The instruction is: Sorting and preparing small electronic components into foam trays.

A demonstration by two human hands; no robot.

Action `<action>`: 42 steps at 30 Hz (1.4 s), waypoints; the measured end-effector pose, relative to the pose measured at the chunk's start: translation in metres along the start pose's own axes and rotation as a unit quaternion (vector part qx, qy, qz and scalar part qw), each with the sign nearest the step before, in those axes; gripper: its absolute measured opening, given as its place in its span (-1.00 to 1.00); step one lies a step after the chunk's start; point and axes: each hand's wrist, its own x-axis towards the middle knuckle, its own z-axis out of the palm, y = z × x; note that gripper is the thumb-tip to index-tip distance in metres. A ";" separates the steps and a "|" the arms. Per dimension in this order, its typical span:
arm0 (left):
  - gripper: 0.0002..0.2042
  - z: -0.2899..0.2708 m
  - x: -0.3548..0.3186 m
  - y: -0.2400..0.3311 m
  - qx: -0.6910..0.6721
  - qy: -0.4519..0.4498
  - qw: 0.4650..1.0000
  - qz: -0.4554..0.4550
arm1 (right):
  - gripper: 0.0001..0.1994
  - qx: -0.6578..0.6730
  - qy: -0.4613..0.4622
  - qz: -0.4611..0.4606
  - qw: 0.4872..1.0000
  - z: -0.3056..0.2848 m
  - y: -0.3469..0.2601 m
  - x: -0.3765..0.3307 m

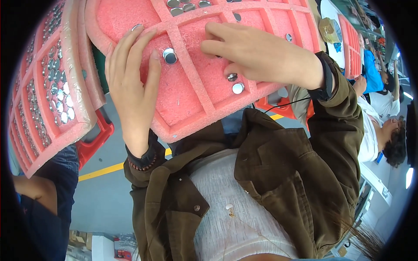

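Both hands are over a pink foam tray (pixel 204 114) divided into compartments. My left hand (pixel 130 74) lies over its left part, fingers stretched and thumb apart. A small silver round piece (pixel 137 27) shows at one of its fingertips. Right of that thumb sits a shiny round metal cap (pixel 170 55). My right hand (pixel 257 50) has its fingers curled down over the neighbouring compartment; a dark bit shows under them, too hidden to name. Just below its thumb are a dark-sided metal piece (pixel 232 77) and a silver disc (pixel 237 88).
Several silver discs (pixel 188 7) fill a far compartment. At left stands another pink foam tray (pixel 76 93) full of discs, near a red stool (pixel 98 137) and a person's arm (pixel 37 191). A tape roll (pixel 329 30) and co-workers (pixel 379 135) are at right.
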 end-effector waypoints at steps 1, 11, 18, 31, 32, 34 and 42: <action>-0.70 0.000 0.000 0.000 0.001 0.001 1.000 0.000 | -0.62 0.012 -0.001 -0.002 1.000 -0.001 0.001 0.001; -0.65 -0.021 -0.001 0.034 0.088 -0.049 0.995 0.021 | -0.61 -0.054 0.006 -0.018 0.998 -0.005 0.001 0.007; -0.41 -0.026 -0.031 0.113 0.010 -0.321 0.936 0.147 | -0.62 -0.061 0.017 -0.054 0.997 -0.003 0.010 -0.002; -0.33 0.041 -0.060 0.141 0.121 -0.202 0.967 0.102 | -0.71 -0.073 -0.003 -0.079 0.994 0.007 0.001 -0.020; -0.35 0.042 -0.060 0.140 0.111 -0.202 0.968 0.095 | -0.73 -0.066 0.007 -0.085 0.994 0.010 0.002 -0.022; -0.39 0.038 -0.058 0.138 0.093 -0.199 0.972 0.084 | -0.76 -0.058 0.020 -0.091 0.994 0.010 0.003 -0.026; -0.57 0.003 -0.034 0.133 -0.686 -0.027 0.609 -0.398 | -0.87 0.120 0.334 -0.039 0.934 0.017 -0.024 -0.044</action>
